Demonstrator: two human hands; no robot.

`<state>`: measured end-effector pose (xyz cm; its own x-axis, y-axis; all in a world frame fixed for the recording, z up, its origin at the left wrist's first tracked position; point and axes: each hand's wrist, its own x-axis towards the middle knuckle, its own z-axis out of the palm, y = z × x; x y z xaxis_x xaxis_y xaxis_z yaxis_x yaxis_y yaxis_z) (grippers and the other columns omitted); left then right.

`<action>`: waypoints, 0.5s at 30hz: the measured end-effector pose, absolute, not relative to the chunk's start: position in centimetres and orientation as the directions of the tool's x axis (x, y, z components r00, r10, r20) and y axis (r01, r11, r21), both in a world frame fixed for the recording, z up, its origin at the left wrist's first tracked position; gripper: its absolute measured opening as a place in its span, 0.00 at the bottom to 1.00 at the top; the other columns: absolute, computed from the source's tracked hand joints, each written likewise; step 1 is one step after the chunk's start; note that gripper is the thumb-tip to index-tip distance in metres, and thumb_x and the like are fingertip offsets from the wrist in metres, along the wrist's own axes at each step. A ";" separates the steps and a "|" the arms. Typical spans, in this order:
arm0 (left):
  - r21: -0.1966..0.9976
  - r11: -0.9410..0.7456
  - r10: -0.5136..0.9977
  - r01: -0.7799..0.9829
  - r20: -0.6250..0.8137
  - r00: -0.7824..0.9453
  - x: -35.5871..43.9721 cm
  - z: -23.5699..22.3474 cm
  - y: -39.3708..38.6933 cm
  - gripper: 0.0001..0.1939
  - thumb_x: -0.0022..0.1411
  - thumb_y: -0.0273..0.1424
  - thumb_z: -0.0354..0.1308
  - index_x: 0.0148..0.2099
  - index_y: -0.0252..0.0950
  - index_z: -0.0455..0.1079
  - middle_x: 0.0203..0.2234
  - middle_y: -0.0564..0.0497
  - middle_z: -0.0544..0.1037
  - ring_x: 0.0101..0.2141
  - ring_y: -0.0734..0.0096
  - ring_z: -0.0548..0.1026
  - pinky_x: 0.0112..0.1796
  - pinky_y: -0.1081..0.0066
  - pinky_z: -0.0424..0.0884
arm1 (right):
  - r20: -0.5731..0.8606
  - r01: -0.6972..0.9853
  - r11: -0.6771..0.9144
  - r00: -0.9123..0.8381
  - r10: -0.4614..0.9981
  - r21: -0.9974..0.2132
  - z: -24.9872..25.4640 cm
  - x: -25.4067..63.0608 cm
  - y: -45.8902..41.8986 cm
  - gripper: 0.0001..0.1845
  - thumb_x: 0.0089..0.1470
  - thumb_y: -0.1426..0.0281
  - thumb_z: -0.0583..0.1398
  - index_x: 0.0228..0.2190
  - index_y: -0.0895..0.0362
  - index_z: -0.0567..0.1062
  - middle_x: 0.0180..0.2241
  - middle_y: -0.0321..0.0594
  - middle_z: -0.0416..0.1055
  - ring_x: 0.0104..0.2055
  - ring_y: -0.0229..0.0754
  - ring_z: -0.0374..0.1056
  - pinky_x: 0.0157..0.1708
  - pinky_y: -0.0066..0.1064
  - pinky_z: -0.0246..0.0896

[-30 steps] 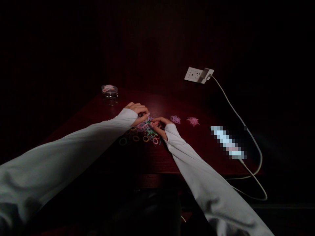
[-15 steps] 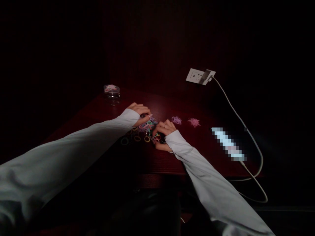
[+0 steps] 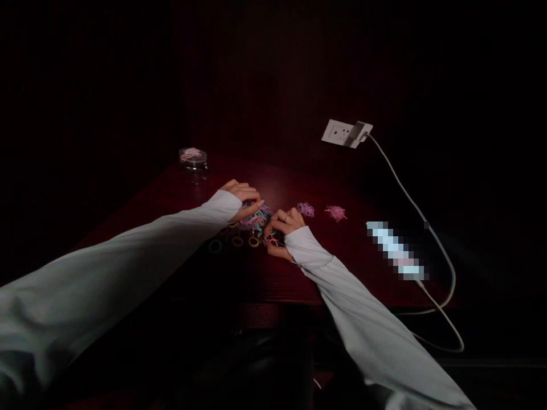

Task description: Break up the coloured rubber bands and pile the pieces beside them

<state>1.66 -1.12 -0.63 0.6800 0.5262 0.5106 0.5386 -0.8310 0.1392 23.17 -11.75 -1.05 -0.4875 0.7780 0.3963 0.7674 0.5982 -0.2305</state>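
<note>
A mixed heap of coloured hair ties [image 3: 257, 218] lies on the dark red table between my hands. My left hand [image 3: 243, 197] bends over its far left side, with thumb and forefinger tips together. Whatever may be between them is too small to make out. On the heap's right edge, my right hand [image 3: 284, 230] has curled fingers, with the thumb and forefinger close together among the ties. Whether it pinches one is unclear. A yellow hair tie [image 3: 254, 242] and a dark green hair tie [image 3: 215, 246] lie on the near side.
Beyond my right hand are a small purple pile of thin bands [image 3: 305, 209] and a pink pile [image 3: 336, 213]. A clear round jar [image 3: 193, 159] stands at the back left. A lit, pixelated device [image 3: 395, 250] lies right, its white cable [image 3: 421, 213] running to a wall socket [image 3: 337, 133].
Both hands stay almost in place over the heap, with only slight finger movement. The whole view has shifted a little.
</note>
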 end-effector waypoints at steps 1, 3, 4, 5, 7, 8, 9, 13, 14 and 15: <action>0.137 -0.833 0.523 0.536 0.512 0.682 1.7 -0.6 -1.1 0.19 0.72 0.41 0.47 0.37 0.38 0.76 0.31 0.50 0.82 0.37 0.64 0.76 0.42 0.63 0.61 | 0.396 0.766 0.598 -0.486 0.779 -0.237 -1.1 23.2 -11.7 0.05 0.53 0.64 0.67 0.34 0.50 0.81 0.39 0.39 0.75 0.45 0.49 0.60 0.48 0.40 0.55; 0.130 -0.834 0.517 0.537 0.526 0.675 1.7 -0.8 -1.0 0.19 0.72 0.41 0.47 0.37 0.39 0.76 0.30 0.50 0.81 0.36 0.64 0.76 0.42 0.63 0.61 | 0.403 0.750 0.610 -0.491 0.772 -0.255 -1.2 23.2 -11.7 0.04 0.55 0.65 0.67 0.34 0.50 0.81 0.38 0.38 0.75 0.44 0.48 0.60 0.48 0.40 0.56; 0.127 -0.833 0.514 0.539 0.538 0.668 1.7 -1.0 -1.0 0.20 0.71 0.41 0.47 0.37 0.39 0.76 0.30 0.50 0.81 0.36 0.64 0.76 0.42 0.63 0.61 | 0.411 0.739 0.619 -0.494 0.766 -0.266 -1.2 23.2 -11.6 0.03 0.56 0.65 0.66 0.34 0.50 0.81 0.38 0.38 0.75 0.44 0.48 0.60 0.48 0.40 0.56; 0.125 -0.832 0.511 0.541 0.552 0.659 1.8 -1.1 -0.9 0.20 0.71 0.41 0.47 0.36 0.39 0.76 0.30 0.50 0.81 0.36 0.64 0.76 0.42 0.63 0.61 | 0.418 0.730 0.625 -0.494 0.763 -0.278 -1.3 23.2 -11.6 0.03 0.57 0.65 0.66 0.35 0.50 0.81 0.38 0.38 0.75 0.44 0.48 0.60 0.49 0.40 0.56; 0.124 -0.833 0.504 0.540 0.574 0.645 1.8 -1.4 -0.7 0.20 0.71 0.42 0.47 0.35 0.39 0.75 0.30 0.50 0.81 0.36 0.64 0.76 0.42 0.63 0.61 | 0.422 0.722 0.621 -0.482 0.768 -0.305 -1.3 23.2 -11.5 0.04 0.59 0.65 0.65 0.35 0.50 0.81 0.38 0.38 0.75 0.44 0.48 0.60 0.49 0.40 0.57; 0.125 -0.835 0.499 0.535 0.579 0.645 1.8 -1.6 -0.7 0.20 0.71 0.42 0.47 0.35 0.39 0.75 0.30 0.50 0.81 0.36 0.64 0.76 0.42 0.63 0.62 | 0.418 0.723 0.612 -0.472 0.776 -0.319 -1.4 23.2 -11.5 0.04 0.59 0.64 0.65 0.35 0.49 0.82 0.38 0.39 0.75 0.45 0.48 0.61 0.49 0.41 0.57; 0.126 -0.839 0.496 0.530 0.581 0.646 1.9 -1.7 -0.6 0.20 0.71 0.43 0.47 0.35 0.39 0.75 0.30 0.51 0.81 0.36 0.65 0.76 0.42 0.63 0.62 | 0.414 0.725 0.604 -0.464 0.783 -0.331 -1.4 23.2 -11.4 0.05 0.59 0.64 0.65 0.35 0.49 0.82 0.38 0.38 0.75 0.45 0.48 0.61 0.49 0.41 0.58; 0.137 -0.845 0.487 0.516 0.595 0.639 1.8 -1.7 -0.5 0.20 0.71 0.43 0.48 0.35 0.39 0.75 0.30 0.51 0.81 0.35 0.65 0.75 0.42 0.63 0.61 | 0.418 0.717 0.601 -0.453 0.787 -0.354 -1.3 23.2 -11.5 0.06 0.61 0.63 0.64 0.34 0.50 0.81 0.39 0.38 0.75 0.45 0.47 0.60 0.49 0.40 0.58; 0.140 -0.846 0.486 0.514 0.596 0.639 1.8 -1.6 -0.6 0.20 0.71 0.43 0.48 0.35 0.39 0.75 0.29 0.51 0.81 0.35 0.66 0.75 0.42 0.63 0.61 | 0.420 0.718 0.601 -0.453 0.786 -0.351 -1.2 23.2 -11.6 0.06 0.61 0.63 0.64 0.34 0.50 0.81 0.39 0.38 0.75 0.45 0.47 0.60 0.49 0.40 0.57; 0.142 -0.849 0.486 0.509 0.590 0.645 1.7 -1.4 -0.6 0.20 0.71 0.43 0.48 0.35 0.39 0.75 0.30 0.51 0.81 0.35 0.66 0.75 0.42 0.63 0.60 | 0.420 0.721 0.601 -0.454 0.786 -0.345 -1.1 23.2 -11.7 0.05 0.60 0.64 0.64 0.34 0.50 0.81 0.39 0.38 0.75 0.45 0.47 0.60 0.49 0.40 0.57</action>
